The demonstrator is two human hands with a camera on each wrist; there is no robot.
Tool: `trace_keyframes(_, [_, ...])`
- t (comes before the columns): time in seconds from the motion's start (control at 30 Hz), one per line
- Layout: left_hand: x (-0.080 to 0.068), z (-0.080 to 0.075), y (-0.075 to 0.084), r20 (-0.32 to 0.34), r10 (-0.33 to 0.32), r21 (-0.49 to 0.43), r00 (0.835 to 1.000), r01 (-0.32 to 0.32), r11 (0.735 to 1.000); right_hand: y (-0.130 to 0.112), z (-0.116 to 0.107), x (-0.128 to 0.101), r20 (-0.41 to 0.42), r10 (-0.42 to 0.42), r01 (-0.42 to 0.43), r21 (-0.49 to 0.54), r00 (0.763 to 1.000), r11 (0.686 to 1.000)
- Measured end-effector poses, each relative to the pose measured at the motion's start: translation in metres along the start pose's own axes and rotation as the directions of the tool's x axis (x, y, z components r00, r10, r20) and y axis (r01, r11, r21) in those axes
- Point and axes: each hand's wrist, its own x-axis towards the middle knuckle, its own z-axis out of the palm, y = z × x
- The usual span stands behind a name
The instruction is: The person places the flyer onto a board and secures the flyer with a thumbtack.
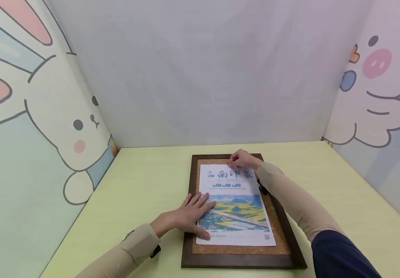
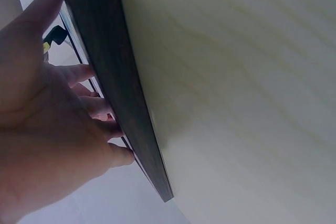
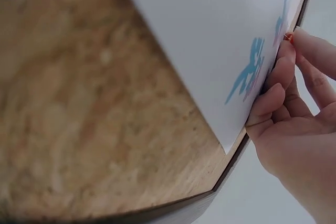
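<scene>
A printed poster (image 1: 234,189) with blue lettering and a landscape picture lies on a cork board (image 1: 280,227) in a dark brown wooden frame (image 1: 245,261). My left hand (image 1: 189,216) rests with spread fingers on the poster's left edge and the frame's left side. At the poster's top edge, my right hand (image 1: 243,159) pinches a small orange-red push pin (image 3: 288,37) between thumb and forefinger. The other fingers of that hand curl against the paper and board. Whether the pin's point has entered the cork is hidden.
The board lies on a pale yellow-green table (image 1: 144,181). A grey-white wall (image 1: 203,77) stands behind it, with cartoon-printed panels on both sides. The left wrist view shows the frame's dark outer edge (image 2: 115,77) against the tabletop.
</scene>
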Motion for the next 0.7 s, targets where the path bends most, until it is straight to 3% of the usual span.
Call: trace_keyframes(0.7, [0.0027, 0.0032, -0.0032, -0.006, 0.0, 0.002, 1.0, 0.0, 1.0, 0.0027, 0.0003, 0.0046, -0.034, 0.044, -0.043, 0.026, 0.998, 0.999])
